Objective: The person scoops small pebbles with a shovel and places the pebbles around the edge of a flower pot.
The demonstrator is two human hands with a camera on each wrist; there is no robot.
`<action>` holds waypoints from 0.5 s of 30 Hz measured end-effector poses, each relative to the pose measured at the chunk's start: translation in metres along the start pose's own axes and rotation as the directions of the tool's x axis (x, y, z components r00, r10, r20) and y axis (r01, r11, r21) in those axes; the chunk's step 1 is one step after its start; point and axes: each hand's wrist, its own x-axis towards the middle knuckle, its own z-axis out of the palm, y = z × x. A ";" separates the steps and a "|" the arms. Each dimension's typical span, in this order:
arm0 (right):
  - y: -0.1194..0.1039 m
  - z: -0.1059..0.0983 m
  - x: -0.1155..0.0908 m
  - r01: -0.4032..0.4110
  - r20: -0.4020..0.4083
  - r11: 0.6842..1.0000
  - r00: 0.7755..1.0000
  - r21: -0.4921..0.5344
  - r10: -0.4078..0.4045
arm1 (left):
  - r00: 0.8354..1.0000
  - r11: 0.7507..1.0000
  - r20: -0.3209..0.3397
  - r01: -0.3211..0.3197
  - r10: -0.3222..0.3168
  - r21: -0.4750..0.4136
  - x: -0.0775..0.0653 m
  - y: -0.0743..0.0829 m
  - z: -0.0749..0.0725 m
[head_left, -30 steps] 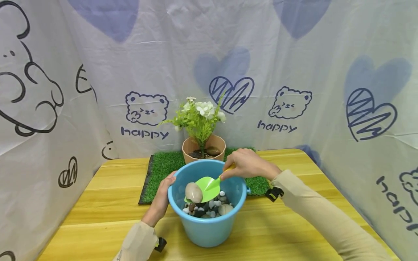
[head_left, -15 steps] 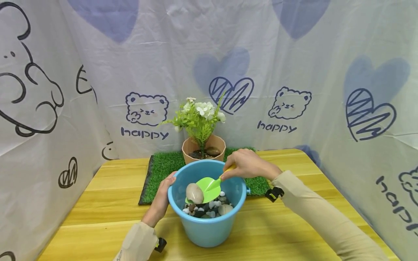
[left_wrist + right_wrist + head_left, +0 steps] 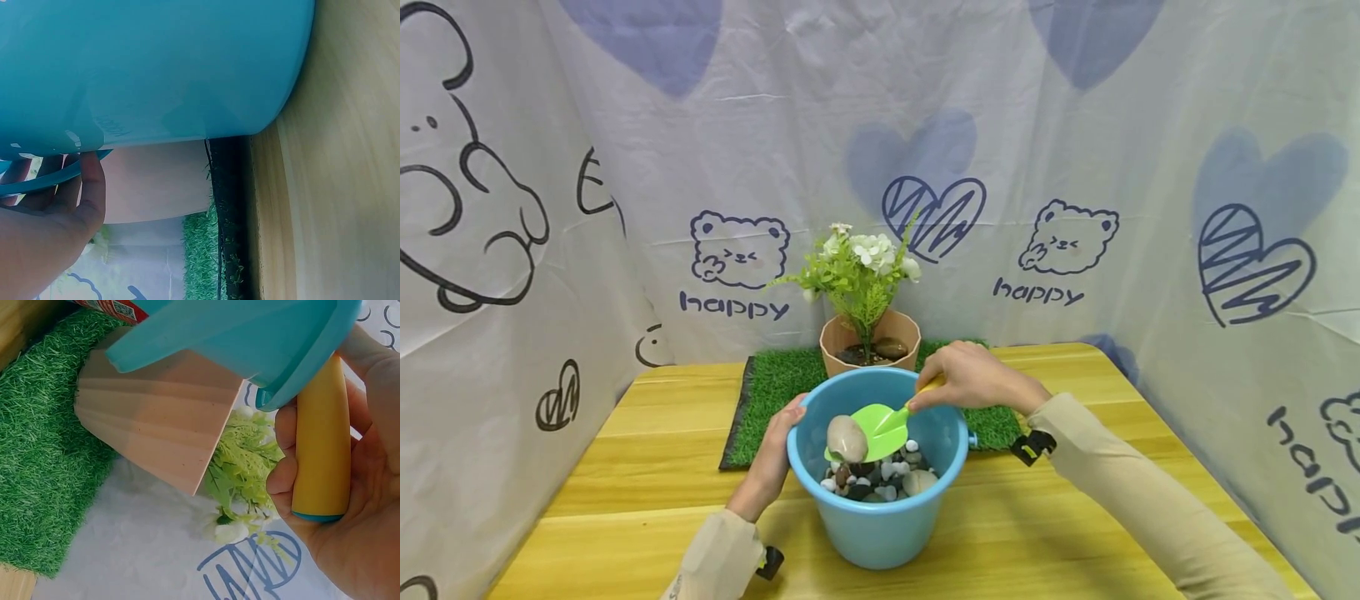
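A light blue bucket (image 3: 880, 533) stands on the wooden table, with several mixed pebbles (image 3: 891, 479) in its bottom. My left hand (image 3: 773, 454) grips its left rim; in the left wrist view the thumb lies against the bucket wall and the fingers pass behind the bucket's handle (image 3: 47, 182). With my right hand (image 3: 966, 375) I hold a small green trowel (image 3: 883, 429) over the bucket's opening, fingers curled round its yellow handle (image 3: 322, 444). On the tilted blade, toward its tip, lies a large smooth beige stone (image 3: 847, 439). The blade's tip is partly hidden behind that stone.
Right behind the bucket is a peach flowerpot (image 3: 906, 333) with white flowers (image 3: 872, 252) and stones in it. It stands on an artificial grass mat (image 3: 778, 367). In the right wrist view a red-labelled item (image 3: 122, 307) shows partly. A printed white cloth (image 3: 820, 167) encloses the table.
The trowel blade and the beige stone on it have risen very slightly inside the bucket. Both hands keep their grips, and the bucket stands where it was.
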 end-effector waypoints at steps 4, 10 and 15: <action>0.000 0.000 0.000 -0.002 0.000 1.000 1.000 0.001 0.002 | 1.000 1.000 0.000 0.002 -0.002 -0.004 0.000 0.001 0.000; 0.000 0.001 -0.001 -0.009 -0.010 1.000 1.000 -0.015 0.009 | 1.000 1.000 -0.003 0.001 -0.001 0.001 0.000 0.001 0.001; 0.000 0.001 -0.003 -0.012 -0.015 1.000 1.000 -0.012 0.012 | 1.000 1.000 -0.005 0.006 -0.006 -0.002 0.000 0.001 0.001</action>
